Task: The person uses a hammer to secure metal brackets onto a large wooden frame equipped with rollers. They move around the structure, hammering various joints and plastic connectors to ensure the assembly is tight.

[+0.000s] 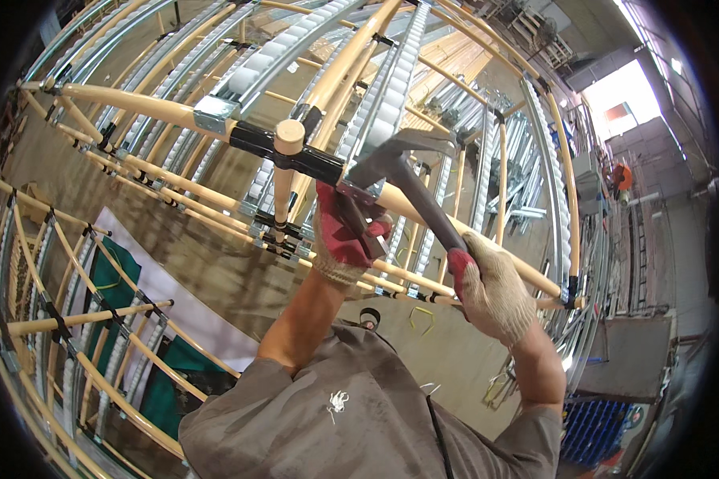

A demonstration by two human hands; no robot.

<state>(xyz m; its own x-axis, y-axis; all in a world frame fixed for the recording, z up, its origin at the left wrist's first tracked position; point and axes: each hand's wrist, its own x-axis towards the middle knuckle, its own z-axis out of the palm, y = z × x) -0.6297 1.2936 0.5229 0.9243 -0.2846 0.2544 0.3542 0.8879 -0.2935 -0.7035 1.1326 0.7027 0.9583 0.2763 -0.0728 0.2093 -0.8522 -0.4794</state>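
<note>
My right hand (495,291), in a cream knit glove with red on the palm side, is closed around the dark handle of a hammer (427,199). The hammer's head lies over the beige pipe (431,215), beside a black pipe joint (248,140); whether it touches the pipe I cannot tell. Under that same pipe, my left hand (343,239), gloved alike, grips a dark metal piece (359,223) against its underside. The fingers and the hammer head partly hide this piece, so its exact kind is unclear. A silver bracket (216,113) sits on the pipe further left.
Around the hands stands a rack of beige pipes with white roller tracks (256,68). Another pipe rack (80,319) stands at lower left, with green sheets (116,271). Metal parts (523,180) lie beyond. A blue crate (595,431) is at lower right.
</note>
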